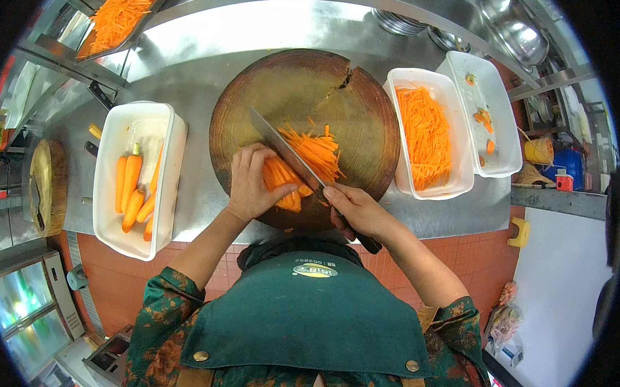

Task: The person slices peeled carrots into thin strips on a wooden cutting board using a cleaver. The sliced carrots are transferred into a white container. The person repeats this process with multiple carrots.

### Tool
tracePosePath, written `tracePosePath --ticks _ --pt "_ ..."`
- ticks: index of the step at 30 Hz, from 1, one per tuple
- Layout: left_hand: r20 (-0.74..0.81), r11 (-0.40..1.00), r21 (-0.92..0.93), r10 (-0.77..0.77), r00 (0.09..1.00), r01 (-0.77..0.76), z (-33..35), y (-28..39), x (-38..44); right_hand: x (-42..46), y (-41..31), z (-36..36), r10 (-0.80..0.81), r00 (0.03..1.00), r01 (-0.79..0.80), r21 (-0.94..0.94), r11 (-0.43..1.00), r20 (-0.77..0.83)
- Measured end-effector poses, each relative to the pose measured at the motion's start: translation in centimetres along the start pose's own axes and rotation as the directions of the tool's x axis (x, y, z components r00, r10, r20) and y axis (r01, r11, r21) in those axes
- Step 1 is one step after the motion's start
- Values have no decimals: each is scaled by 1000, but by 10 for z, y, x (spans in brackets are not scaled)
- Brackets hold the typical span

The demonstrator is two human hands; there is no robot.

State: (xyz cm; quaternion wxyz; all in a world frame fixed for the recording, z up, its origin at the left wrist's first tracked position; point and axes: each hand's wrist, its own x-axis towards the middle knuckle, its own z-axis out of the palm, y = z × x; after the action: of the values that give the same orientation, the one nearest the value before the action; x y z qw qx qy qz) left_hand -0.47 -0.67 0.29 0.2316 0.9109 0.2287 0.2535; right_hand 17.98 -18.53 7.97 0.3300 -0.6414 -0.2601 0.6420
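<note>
A round wooden chopping block (252, 87) with a crack near its far edge lies in front of me. My left hand (253, 179) presses on a stack of carrot slices (279, 179), its fingers curled against the flat of the blade. My right hand (358, 211) grips the dark handle of a kitchen knife (286, 148), whose blade slants up and left across the block. On the blade's far side lies a pile of carrot shreds (317, 152). Where the cutting edge meets the carrot is hidden.
At left, a white plastic tub (174, 151) holds peeled carrots (131, 178). At right stand a tub (461, 187) of carrot shreds (424, 136) and another tub (506, 98) with carrot scraps. A tray of shreds (123, 14) sits upper left; a second wooden block (56, 187) stands far left.
</note>
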Motion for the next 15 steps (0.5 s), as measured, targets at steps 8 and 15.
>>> tracePosePath --ticks 8,15 --pt "-36 999 -28 33 999 -34 -3 0 -3 -6 -6 12 -61 998 59 -64 996 -28" --pt "78 941 -87 334 939 -328 -17 -5 -13 -8 -2 14 -130 990 119 -173 978 -53"
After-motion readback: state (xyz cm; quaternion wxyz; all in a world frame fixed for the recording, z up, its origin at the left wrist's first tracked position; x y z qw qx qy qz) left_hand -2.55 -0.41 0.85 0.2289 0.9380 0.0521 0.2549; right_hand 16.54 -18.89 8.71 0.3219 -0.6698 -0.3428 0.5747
